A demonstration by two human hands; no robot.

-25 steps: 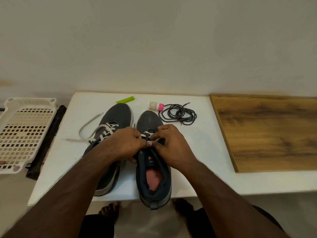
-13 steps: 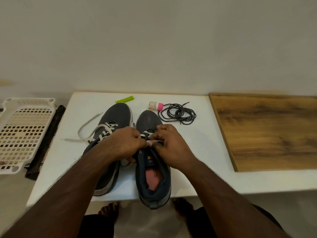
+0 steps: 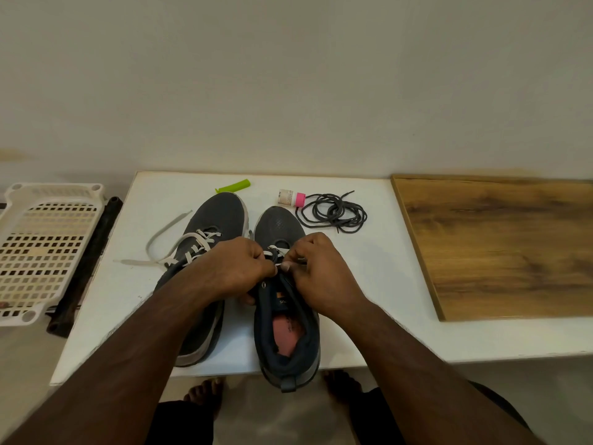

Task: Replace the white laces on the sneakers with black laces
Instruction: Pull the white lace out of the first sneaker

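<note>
Working the white lace (image 3: 278, 251) out of the right sneaker (image 3: 282, 297), both hands sit over its eyelet rows much as they did a second ago; the visible change is small. The right hand (image 3: 321, 277) has drawn slightly apart from the left hand (image 3: 237, 271), and a short white strand now shows stretched between the two sets of fingers. The left fingers are curled round the lace at the shoe's left eyelets, and the right fingers pinch it just beside them. Judging from this, one crossing is being loosened or pulled through, so the unlacing of this shoe is only partly done: white crossings remain just beyond the fingers, toward the toe.

The left sneaker (image 3: 205, 252), just left of the left fingers, keeps its white lace (image 3: 179, 248) threaded, ends trailing on the tabletop (image 3: 378, 284). The black laces (image 3: 332, 213) lie coiled beyond the right fingers, untouched, beside a small pink-capped bottle (image 3: 291, 198).
</note>
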